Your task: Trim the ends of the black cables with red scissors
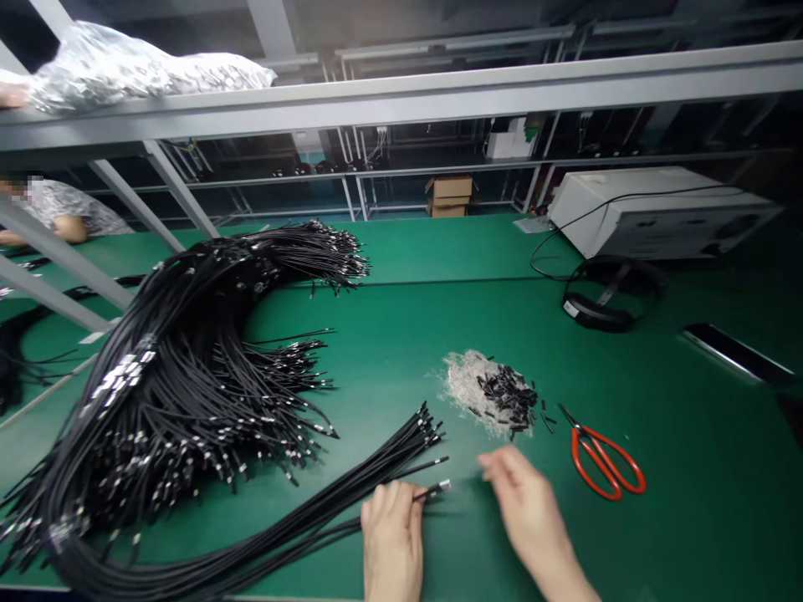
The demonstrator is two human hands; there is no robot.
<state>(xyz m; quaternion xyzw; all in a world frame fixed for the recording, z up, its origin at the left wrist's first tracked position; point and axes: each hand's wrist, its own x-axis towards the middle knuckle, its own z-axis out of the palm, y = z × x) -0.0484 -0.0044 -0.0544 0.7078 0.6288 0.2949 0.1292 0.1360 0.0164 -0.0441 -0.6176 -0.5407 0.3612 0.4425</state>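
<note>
My left hand [394,535] is closed around a black cable [432,490] just behind its tip, which has a pale, shiny end. More black cables [351,468] run beside it in a loose bundle, curving in from the left. To the right, my right hand [518,502] is held above the table, apart from the cable tip. Its thumb and fingertips are pinched together and slightly blurred; whatever is between them cannot be made out. Beyond it lies a pile of clear scraps [467,380] with short black pieces [511,393]. Red-handled scissors [606,464] rest to its right.
A large heap of black cables [188,376] covers the left of the green table [401,313]. At the right are a black headband-like object [608,293], a phone [737,351] and a white box-shaped device [658,213]. A plastic bag [144,71] sits on the overhead shelf. Another person [75,209] is at far left.
</note>
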